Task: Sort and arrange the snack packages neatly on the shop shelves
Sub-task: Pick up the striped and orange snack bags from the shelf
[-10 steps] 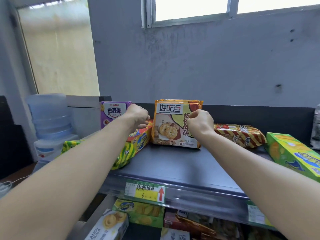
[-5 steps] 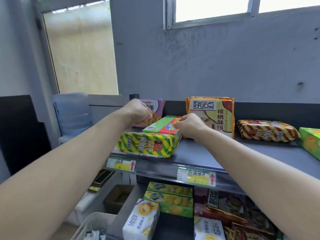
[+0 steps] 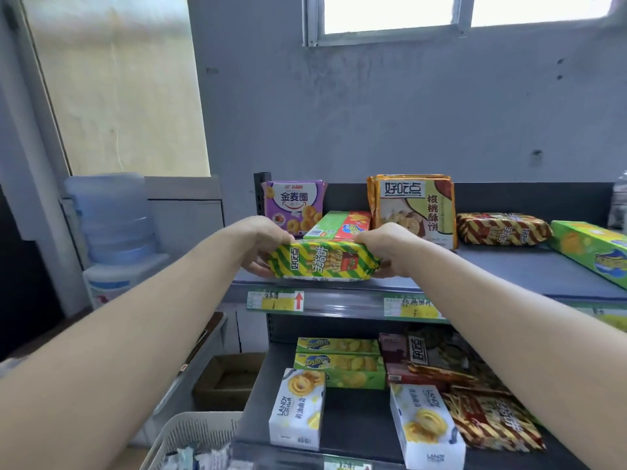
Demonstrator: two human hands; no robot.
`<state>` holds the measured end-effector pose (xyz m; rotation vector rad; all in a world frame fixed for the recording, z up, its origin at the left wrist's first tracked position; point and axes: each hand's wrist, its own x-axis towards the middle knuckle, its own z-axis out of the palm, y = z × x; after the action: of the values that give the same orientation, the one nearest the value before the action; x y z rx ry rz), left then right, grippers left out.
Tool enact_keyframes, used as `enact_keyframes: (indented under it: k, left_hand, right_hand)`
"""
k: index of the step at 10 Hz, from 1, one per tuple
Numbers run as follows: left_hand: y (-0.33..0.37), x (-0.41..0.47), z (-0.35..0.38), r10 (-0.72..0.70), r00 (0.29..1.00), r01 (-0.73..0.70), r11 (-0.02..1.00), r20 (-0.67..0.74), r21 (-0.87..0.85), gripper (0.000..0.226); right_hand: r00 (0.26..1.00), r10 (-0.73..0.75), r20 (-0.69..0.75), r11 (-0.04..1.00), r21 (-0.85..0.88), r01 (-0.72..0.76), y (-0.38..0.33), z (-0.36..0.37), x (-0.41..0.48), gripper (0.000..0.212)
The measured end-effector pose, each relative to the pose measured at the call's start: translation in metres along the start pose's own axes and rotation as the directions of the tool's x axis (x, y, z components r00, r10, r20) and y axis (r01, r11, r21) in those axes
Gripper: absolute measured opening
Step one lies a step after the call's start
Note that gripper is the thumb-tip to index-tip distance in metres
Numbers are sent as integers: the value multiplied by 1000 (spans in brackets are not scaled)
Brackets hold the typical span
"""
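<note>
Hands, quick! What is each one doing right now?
Left hand: grips the left end of the green-and-yellow striped packet.
Right hand: grips the right end of the same packet.

Views: one, worn on your head.
Height: a little above the top shelf (image 3: 509, 269), so you look down onto its surface.
Facing: forward and slightly down, at the grey wall (image 3: 373, 113); the window (image 3: 390, 11) meets the top edge.
Nearness: close — your forearms enter from both lower corners, and your left hand (image 3: 261, 242) and right hand (image 3: 383, 245) meet on the striped packet (image 3: 322, 262) mid-frame.
Bottom edge: the lower shelf (image 3: 356, 425) and a white basket (image 3: 190, 432).
</note>
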<state>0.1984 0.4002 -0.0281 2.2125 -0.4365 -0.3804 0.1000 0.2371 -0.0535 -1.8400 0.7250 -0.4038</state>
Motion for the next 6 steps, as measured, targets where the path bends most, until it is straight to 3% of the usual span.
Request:
enact_keyframes:
  k: [2, 3, 5, 6]
  left_hand:
    - [-17, -3, 5, 16, 999, -23, 974, -29, -225, 15]
    - [-21, -9, 3, 53, 996, -73, 939, -69, -335, 6]
    - [-16, -28, 4, 131, 973, -211, 845, -192, -492, 17]
    - [0, -40, 20, 189, 940, -314, 807, -285, -500, 23]
  right_hand:
    - [977, 37, -209, 997, 67, -23, 2, 15, -10, 31]
    - [977, 30, -212, 989, 147, 1, 2, 18, -17, 35]
    - [996, -88, -22, 935, 343, 90, 12, 8, -39, 56]
    - [992, -127, 18, 945, 305, 115, 24, -14, -47, 40]
